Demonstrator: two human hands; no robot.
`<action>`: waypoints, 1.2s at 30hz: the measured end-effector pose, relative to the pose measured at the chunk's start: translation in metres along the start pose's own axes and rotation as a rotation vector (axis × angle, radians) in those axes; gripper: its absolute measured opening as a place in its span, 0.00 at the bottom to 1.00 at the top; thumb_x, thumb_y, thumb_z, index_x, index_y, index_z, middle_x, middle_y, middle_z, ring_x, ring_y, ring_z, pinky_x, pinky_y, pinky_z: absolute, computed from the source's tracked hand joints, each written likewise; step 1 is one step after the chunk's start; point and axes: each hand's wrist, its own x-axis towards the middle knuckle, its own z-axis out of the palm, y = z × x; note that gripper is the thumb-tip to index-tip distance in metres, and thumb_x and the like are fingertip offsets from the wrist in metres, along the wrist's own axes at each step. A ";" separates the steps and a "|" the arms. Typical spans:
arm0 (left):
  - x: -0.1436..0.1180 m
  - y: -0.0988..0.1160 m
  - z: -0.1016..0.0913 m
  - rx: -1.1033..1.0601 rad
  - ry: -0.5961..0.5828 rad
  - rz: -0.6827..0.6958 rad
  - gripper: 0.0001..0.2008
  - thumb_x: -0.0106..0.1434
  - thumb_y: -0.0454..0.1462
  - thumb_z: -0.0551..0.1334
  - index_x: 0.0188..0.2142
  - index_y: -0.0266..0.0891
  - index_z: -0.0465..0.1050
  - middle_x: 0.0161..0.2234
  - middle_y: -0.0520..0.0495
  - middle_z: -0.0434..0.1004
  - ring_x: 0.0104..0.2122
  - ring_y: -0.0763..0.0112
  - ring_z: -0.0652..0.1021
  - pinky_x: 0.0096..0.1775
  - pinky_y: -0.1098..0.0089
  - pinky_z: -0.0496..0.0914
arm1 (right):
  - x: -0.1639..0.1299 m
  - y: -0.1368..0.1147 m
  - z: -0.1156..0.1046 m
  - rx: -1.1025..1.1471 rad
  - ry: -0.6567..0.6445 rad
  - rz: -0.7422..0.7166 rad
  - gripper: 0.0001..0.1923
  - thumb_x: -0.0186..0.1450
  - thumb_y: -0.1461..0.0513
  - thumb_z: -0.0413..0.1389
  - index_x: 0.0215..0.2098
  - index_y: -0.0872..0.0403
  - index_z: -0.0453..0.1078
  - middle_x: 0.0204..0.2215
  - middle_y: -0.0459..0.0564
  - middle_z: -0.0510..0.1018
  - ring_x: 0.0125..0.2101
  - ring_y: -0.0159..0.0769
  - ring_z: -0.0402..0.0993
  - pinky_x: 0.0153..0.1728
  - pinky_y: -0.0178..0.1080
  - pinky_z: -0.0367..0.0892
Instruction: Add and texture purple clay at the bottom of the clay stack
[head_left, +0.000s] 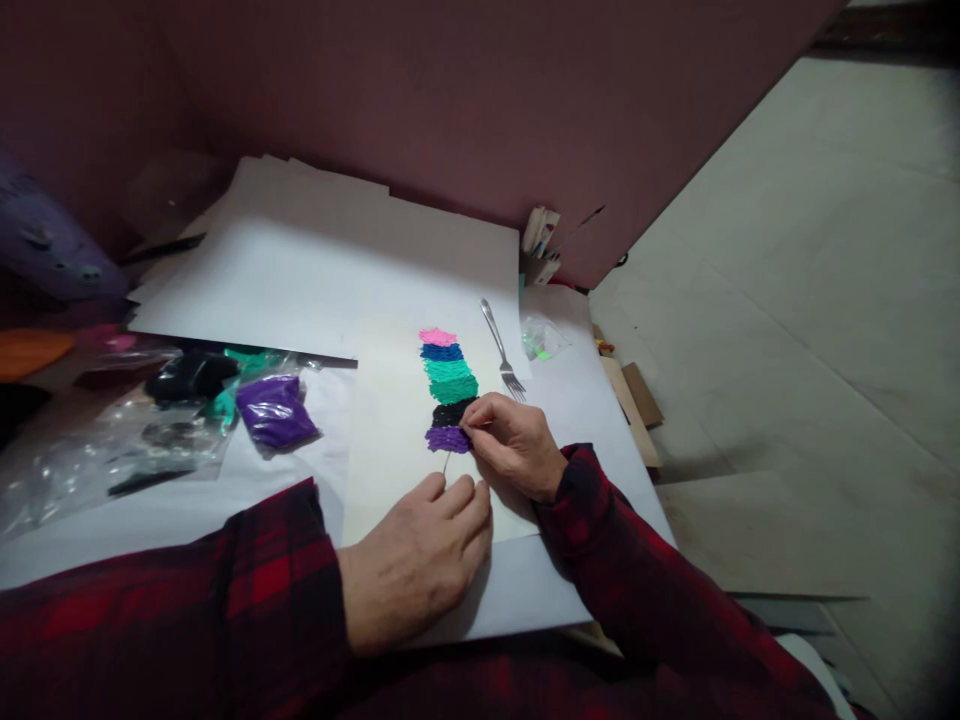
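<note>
A strip of textured clay bands in pink, blue, green, black and purple point(448, 380) lies on a cream sheet of paper point(386, 420). My left hand point(424, 560) is closed just below the strip, its fingers round a thin metal rod point(448, 463) that points up at the purple band point(448, 440). At the right edge of the black and purple bands, my right hand point(517, 445) is pinched, thumb against forefinger. Whatever lies between those fingertips is too small or hidden to make out. Above the right hand rests a metal fork point(502, 350), tines towards me.
Large white sheets point(300, 250) are stacked at the back against the wall. To the left lie a bag of purple clay point(276, 412), a black clay packet point(191, 377) and crumpled clear plastic point(135, 440). A small plastic bag with green bits point(544, 340) sits right of the fork.
</note>
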 end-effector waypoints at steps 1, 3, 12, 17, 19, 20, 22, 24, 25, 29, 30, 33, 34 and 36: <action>0.000 0.000 0.000 0.001 0.000 0.002 0.15 0.67 0.31 0.49 0.48 0.30 0.70 0.49 0.36 0.70 0.41 0.57 0.70 0.36 0.60 0.65 | 0.000 0.000 0.000 0.000 0.002 -0.002 0.08 0.60 0.72 0.52 0.29 0.53 0.63 0.29 0.47 0.72 0.30 0.32 0.68 0.33 0.37 0.66; 0.000 0.001 0.001 0.003 0.001 0.006 0.15 0.67 0.31 0.49 0.48 0.30 0.70 0.49 0.35 0.70 0.41 0.56 0.70 0.36 0.60 0.65 | 0.000 0.000 0.000 0.000 0.008 -0.004 0.08 0.60 0.72 0.52 0.29 0.53 0.63 0.29 0.47 0.72 0.30 0.32 0.68 0.34 0.38 0.66; 0.000 0.001 0.001 0.006 -0.004 0.003 0.15 0.68 0.31 0.49 0.49 0.30 0.69 0.50 0.36 0.70 0.41 0.56 0.70 0.36 0.60 0.65 | 0.000 -0.001 -0.001 -0.001 0.005 -0.012 0.08 0.59 0.72 0.52 0.29 0.53 0.63 0.30 0.47 0.72 0.31 0.32 0.69 0.34 0.38 0.66; -0.001 0.000 0.001 0.010 -0.003 0.006 0.15 0.68 0.31 0.48 0.49 0.30 0.69 0.49 0.36 0.70 0.41 0.57 0.70 0.37 0.60 0.65 | 0.000 -0.001 -0.001 -0.010 0.024 -0.013 0.08 0.59 0.72 0.52 0.29 0.53 0.64 0.29 0.47 0.73 0.31 0.33 0.69 0.34 0.37 0.66; -0.001 0.000 0.001 0.008 -0.005 0.007 0.15 0.68 0.31 0.49 0.48 0.30 0.69 0.49 0.36 0.70 0.41 0.57 0.70 0.37 0.60 0.65 | 0.000 -0.002 -0.002 -0.019 0.040 -0.018 0.08 0.59 0.72 0.52 0.29 0.53 0.65 0.30 0.47 0.73 0.31 0.33 0.70 0.34 0.38 0.66; -0.001 0.001 0.001 0.007 -0.005 0.007 0.15 0.68 0.32 0.49 0.48 0.30 0.70 0.49 0.36 0.70 0.41 0.56 0.70 0.37 0.60 0.65 | 0.000 -0.003 -0.002 -0.023 0.045 -0.021 0.08 0.59 0.72 0.52 0.29 0.53 0.65 0.30 0.47 0.73 0.31 0.33 0.70 0.35 0.38 0.67; -0.001 0.001 0.001 0.008 -0.004 0.006 0.15 0.68 0.32 0.49 0.49 0.29 0.69 0.50 0.35 0.70 0.41 0.56 0.70 0.37 0.60 0.65 | 0.000 -0.003 -0.002 -0.025 0.048 -0.023 0.08 0.59 0.72 0.52 0.29 0.53 0.65 0.30 0.47 0.73 0.31 0.33 0.70 0.35 0.38 0.67; 0.000 0.001 0.000 0.008 -0.001 0.007 0.15 0.68 0.32 0.49 0.49 0.29 0.69 0.49 0.36 0.70 0.41 0.56 0.70 0.37 0.60 0.65 | 0.000 -0.004 -0.002 -0.021 0.034 -0.019 0.08 0.59 0.72 0.52 0.29 0.53 0.64 0.29 0.47 0.73 0.31 0.33 0.70 0.35 0.38 0.67; 0.000 0.001 0.000 0.007 0.002 0.007 0.15 0.68 0.32 0.49 0.49 0.30 0.69 0.49 0.36 0.70 0.41 0.56 0.70 0.37 0.60 0.65 | 0.000 -0.004 -0.002 -0.018 0.027 -0.018 0.08 0.59 0.72 0.52 0.29 0.53 0.64 0.29 0.47 0.73 0.31 0.33 0.70 0.35 0.38 0.67; -0.001 0.001 0.002 0.007 0.005 0.001 0.15 0.68 0.31 0.48 0.48 0.30 0.70 0.49 0.36 0.70 0.41 0.57 0.70 0.37 0.60 0.65 | -0.001 -0.004 -0.002 -0.011 0.005 -0.020 0.09 0.59 0.72 0.52 0.28 0.53 0.64 0.29 0.47 0.72 0.31 0.32 0.69 0.34 0.37 0.66; -0.001 0.001 0.002 0.006 0.006 0.001 0.15 0.68 0.31 0.48 0.48 0.30 0.70 0.49 0.36 0.70 0.41 0.57 0.70 0.37 0.60 0.65 | -0.001 -0.004 -0.002 -0.012 0.003 -0.022 0.09 0.59 0.72 0.52 0.28 0.53 0.63 0.29 0.47 0.72 0.31 0.32 0.69 0.34 0.37 0.66; -0.001 0.001 0.003 0.004 0.007 0.004 0.15 0.68 0.32 0.49 0.48 0.30 0.69 0.50 0.35 0.70 0.41 0.56 0.70 0.37 0.60 0.65 | -0.001 -0.003 -0.002 -0.014 0.008 -0.025 0.08 0.59 0.72 0.52 0.29 0.53 0.64 0.30 0.47 0.72 0.31 0.32 0.69 0.34 0.37 0.66; -0.001 0.000 0.002 0.006 0.008 0.003 0.15 0.68 0.32 0.49 0.49 0.30 0.69 0.50 0.35 0.70 0.41 0.56 0.70 0.37 0.60 0.65 | -0.001 -0.003 -0.002 -0.015 0.008 -0.024 0.08 0.59 0.72 0.52 0.29 0.53 0.64 0.30 0.47 0.72 0.31 0.32 0.69 0.34 0.37 0.66; -0.001 0.000 0.001 0.006 0.003 0.006 0.15 0.68 0.31 0.49 0.49 0.30 0.69 0.50 0.35 0.70 0.41 0.56 0.70 0.37 0.60 0.65 | -0.001 -0.003 -0.003 -0.015 -0.001 -0.022 0.08 0.59 0.72 0.52 0.29 0.53 0.64 0.30 0.47 0.72 0.31 0.32 0.69 0.34 0.38 0.67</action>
